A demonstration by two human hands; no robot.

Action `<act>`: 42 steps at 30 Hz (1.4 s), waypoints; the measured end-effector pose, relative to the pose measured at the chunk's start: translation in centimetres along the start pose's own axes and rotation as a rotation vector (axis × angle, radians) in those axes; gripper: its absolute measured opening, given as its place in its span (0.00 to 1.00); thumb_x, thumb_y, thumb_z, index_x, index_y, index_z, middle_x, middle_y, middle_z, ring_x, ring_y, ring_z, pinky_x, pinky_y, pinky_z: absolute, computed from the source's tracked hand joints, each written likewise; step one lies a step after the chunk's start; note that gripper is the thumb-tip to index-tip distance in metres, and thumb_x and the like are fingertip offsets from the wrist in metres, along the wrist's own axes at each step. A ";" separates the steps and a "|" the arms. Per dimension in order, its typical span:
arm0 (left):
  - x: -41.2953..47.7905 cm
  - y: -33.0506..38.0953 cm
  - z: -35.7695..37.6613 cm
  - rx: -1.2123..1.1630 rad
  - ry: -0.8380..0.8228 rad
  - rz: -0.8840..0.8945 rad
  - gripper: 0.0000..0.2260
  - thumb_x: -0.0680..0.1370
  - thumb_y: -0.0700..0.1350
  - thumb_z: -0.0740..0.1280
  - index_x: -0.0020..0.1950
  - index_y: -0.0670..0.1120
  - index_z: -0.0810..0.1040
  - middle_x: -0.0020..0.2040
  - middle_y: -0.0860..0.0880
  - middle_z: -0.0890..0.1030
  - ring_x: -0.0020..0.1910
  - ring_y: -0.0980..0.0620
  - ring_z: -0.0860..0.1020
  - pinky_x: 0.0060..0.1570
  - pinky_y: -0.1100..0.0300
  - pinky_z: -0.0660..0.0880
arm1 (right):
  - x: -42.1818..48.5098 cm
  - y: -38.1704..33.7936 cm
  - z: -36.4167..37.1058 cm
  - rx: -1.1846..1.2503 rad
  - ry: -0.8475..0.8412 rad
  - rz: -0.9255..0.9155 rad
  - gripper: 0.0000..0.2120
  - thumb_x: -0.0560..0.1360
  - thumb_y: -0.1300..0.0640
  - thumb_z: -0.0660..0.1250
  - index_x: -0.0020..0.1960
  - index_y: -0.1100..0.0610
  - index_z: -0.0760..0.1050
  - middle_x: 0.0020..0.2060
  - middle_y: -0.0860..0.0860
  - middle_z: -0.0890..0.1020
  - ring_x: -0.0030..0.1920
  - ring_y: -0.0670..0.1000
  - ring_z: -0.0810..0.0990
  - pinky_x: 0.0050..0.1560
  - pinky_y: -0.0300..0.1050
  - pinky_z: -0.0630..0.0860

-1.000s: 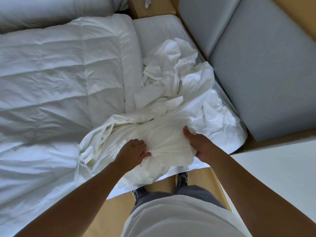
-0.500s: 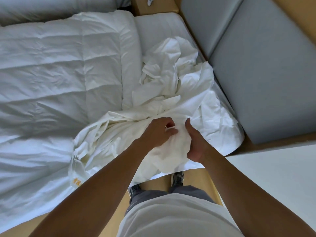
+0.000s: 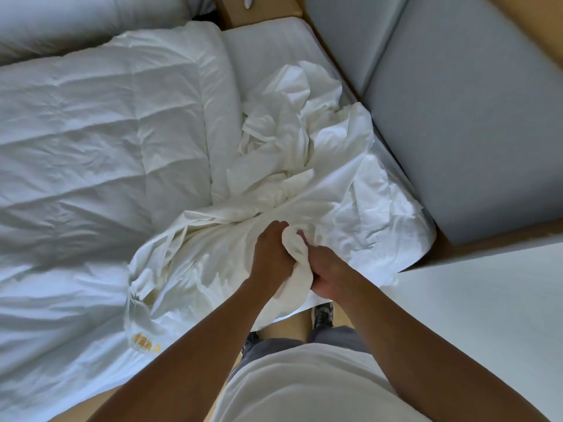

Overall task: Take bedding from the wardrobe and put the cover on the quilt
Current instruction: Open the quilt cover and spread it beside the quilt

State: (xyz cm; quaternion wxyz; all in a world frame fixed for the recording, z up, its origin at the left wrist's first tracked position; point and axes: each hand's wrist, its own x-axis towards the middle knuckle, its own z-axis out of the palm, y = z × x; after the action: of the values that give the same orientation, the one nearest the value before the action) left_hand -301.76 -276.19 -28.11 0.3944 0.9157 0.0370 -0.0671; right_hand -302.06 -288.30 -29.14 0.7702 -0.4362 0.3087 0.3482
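Seen from the head, the cover [image 3: 320, 166] lies in a crumpled heap on the bed [image 3: 259, 41]. It is just beside the quilt [image 3: 106, 132], which is spread out on the left. The left hand [image 3: 269, 254] and right hand [image 3: 332, 272] are close together, and both squeeze one bunch of the cover near the bed's edge. The cover looks thin, soft and light, so it will likely flop and twist. A corner or the open edge would be a better place to hold than the middle.

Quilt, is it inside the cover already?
No, the quilt lies bare, with the crumpled cover heaped along its edge.
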 end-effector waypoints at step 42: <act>2.4 -2.8 -8.2 -0.367 -0.239 -0.132 0.21 0.76 0.50 0.75 0.29 0.47 0.68 0.28 0.52 0.66 0.28 0.55 0.65 0.30 0.66 0.63 | 1.4 -2.3 1.6 -0.708 0.410 -0.004 0.27 0.76 0.31 0.63 0.51 0.55 0.79 0.36 0.57 0.80 0.36 0.54 0.81 0.34 0.44 0.76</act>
State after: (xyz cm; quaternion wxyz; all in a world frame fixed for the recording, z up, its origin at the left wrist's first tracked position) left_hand -298.99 -268.31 -24.93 0.5506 0.8099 0.0612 -0.1928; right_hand -299.12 -287.33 -28.51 0.4957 -0.7354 0.3159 0.3373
